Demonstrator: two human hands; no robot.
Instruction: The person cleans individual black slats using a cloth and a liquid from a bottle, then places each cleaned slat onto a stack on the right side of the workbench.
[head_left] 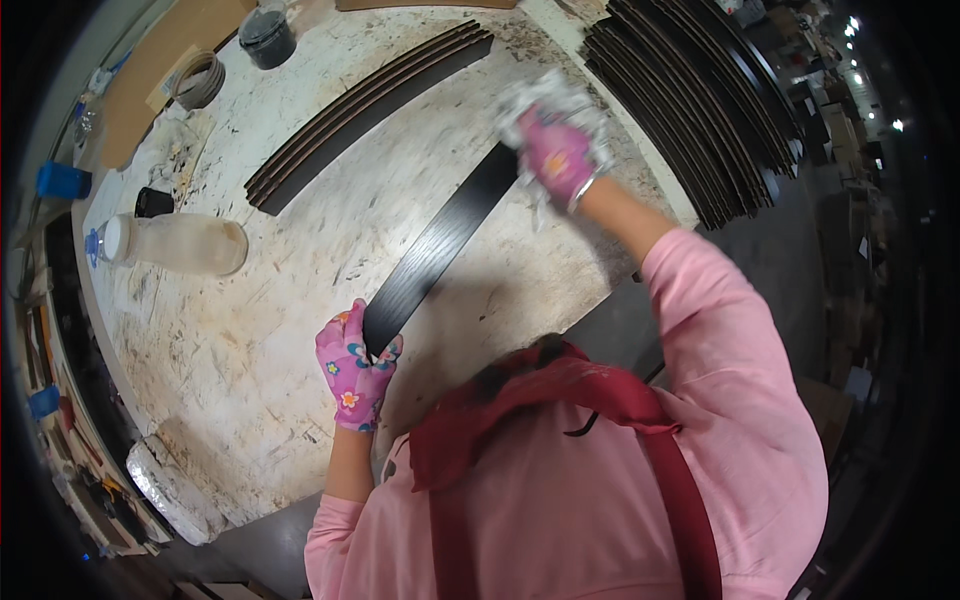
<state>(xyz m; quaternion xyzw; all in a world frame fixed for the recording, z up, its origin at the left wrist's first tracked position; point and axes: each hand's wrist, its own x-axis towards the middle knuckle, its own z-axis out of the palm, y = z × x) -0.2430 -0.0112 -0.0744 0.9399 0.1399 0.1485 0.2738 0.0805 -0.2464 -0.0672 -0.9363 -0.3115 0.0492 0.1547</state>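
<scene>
A black wooden strip (pixel 440 248) with visible grain slants across the worktable. My left hand (pixel 358 362), in a pink flowered glove, is closed around its near end. At the far end my right hand (pixel 556 158), gloved the same way, presses a crumpled white rag (pixel 545 105) against the strip. Both the right hand and the rag are blurred by motion, and they cover that end of the strip. Beyond lies a small group of similar dark strips (pixel 375 110), side by side and apart from both hands.
A large stack of dark strips (pixel 690 110) stands at the right. On the left lie a cloudy plastic bottle (pixel 190 245) and a small black cup (pixel 154 203). Farther back are a lidded grey tub (pixel 267 38) and a roll of tape (pixel 198 80). The stained worktable (pixel 270 400) has a front edge near my body.
</scene>
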